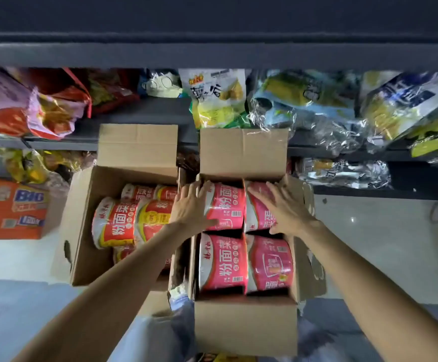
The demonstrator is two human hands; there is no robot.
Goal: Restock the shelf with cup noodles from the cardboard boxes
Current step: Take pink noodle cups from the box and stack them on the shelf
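Both hands, left (pixel 191 205) and right (pixel 286 209), lay open with straight fingers on the two far pink cups (pixel 225 207) inside the right box (pixel 246 325). The cups looked light, with slippery film, so holding each by its sides seemed safest. The shelf (pixel 144 111) stood just behind.

Two open cardboard boxes side by side below the shelf (pixel 144 111). Right box (pixel 246 325): four pink cup noodles on their sides; far-left cup (pixel 225 207) and far-right cup (pixel 259 212) lie under the fingers. Left box (pixel 82 205): red-yellow cups (pixel 116 223), left of the fingers.
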